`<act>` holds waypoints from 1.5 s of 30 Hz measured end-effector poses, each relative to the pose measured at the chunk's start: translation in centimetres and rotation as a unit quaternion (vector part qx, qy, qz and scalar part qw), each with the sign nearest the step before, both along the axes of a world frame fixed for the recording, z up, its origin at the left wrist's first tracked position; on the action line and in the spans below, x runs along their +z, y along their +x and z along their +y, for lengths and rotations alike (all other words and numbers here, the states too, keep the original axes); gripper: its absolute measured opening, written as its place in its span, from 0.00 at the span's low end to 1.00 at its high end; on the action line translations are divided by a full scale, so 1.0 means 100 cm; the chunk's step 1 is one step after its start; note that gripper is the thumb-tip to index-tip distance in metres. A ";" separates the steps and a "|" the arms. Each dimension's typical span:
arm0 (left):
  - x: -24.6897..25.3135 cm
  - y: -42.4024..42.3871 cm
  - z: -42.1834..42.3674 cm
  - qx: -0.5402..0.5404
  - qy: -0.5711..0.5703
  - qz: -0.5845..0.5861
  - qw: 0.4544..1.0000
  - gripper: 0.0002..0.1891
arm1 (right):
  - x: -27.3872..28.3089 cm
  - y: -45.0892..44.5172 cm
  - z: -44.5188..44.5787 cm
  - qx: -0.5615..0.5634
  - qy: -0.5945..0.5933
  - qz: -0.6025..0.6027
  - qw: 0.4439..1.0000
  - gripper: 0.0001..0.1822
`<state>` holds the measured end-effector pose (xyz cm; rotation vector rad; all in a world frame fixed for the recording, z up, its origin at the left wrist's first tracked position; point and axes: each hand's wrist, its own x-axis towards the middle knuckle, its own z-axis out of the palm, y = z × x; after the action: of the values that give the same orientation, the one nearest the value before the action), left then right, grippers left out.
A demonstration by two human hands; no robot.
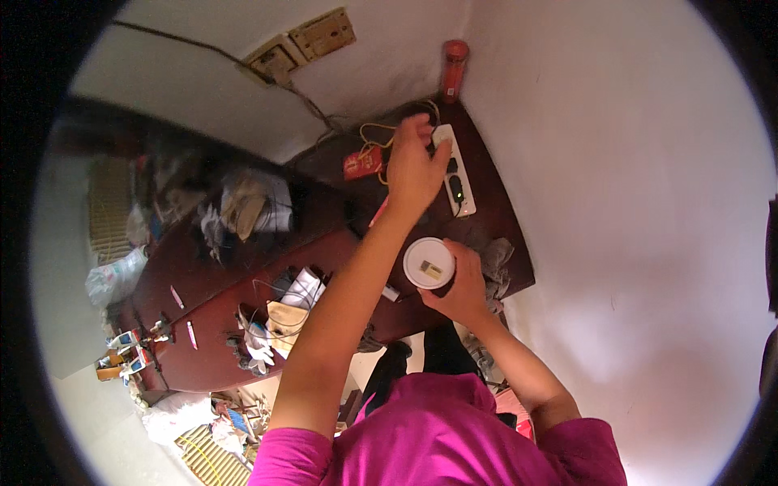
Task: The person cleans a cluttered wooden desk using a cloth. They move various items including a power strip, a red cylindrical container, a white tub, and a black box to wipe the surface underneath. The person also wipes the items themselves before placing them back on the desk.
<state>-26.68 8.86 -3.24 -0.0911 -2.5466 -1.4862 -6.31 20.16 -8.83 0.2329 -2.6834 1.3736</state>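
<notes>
My right hand [457, 280] grips the side of a round container with a white lid [428, 263], held over the dark red table near its right end. A small label lies on the lid. My left hand [416, 161] is stretched far forward beside a white power strip [460, 194], thumb and fingers spread, with nothing seen in it. The thumb overlaps the strip's far end; whether it touches is not clear. Black plugs sit in the strip, one with a green light. Left of my left hand lies a red packet [363, 163] with a yellowish cable around it.
A red cylindrical bottle [454, 71] stands in the far corner. Grey cloth [498, 261] lies at the right edge. A cardboard piece [285, 322], white gloves [258, 346] and cables sit on the left. Wall sockets [322, 33] are above; a plain wall bounds the right.
</notes>
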 end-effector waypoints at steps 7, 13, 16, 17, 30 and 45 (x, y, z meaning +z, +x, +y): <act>-0.080 -0.136 0.017 -0.078 -0.155 -0.050 0.984 0.19 | 0.010 -0.047 0.047 -0.151 -0.034 0.045 0.987 0.54; -0.111 -0.168 0.034 -0.262 -0.490 -0.051 0.830 0.21 | 0.003 -0.114 0.058 -0.224 0.008 0.068 0.972 0.54; -0.128 -0.167 0.032 -0.264 -0.536 -0.035 0.801 0.18 | -0.009 -0.151 0.055 -0.237 0.005 0.098 0.967 0.54; -0.125 -0.166 0.034 -0.266 -0.559 -0.055 0.783 0.18 | -0.012 -0.162 0.054 -0.237 0.057 0.135 0.960 0.53; -0.165 -0.165 -0.001 -0.180 -0.465 -0.125 0.858 0.20 | -0.026 -0.253 0.015 -0.240 -0.005 0.153 0.959 0.52; -0.146 -0.143 -0.011 -0.061 -0.344 -0.186 0.919 0.24 | -0.095 -0.300 -0.006 -0.322 -0.035 0.139 0.936 0.54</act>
<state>-41.02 7.73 -17.82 -0.0705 -3.3134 -0.5998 -36.28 19.57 -18.38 -0.3989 -2.1735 1.1144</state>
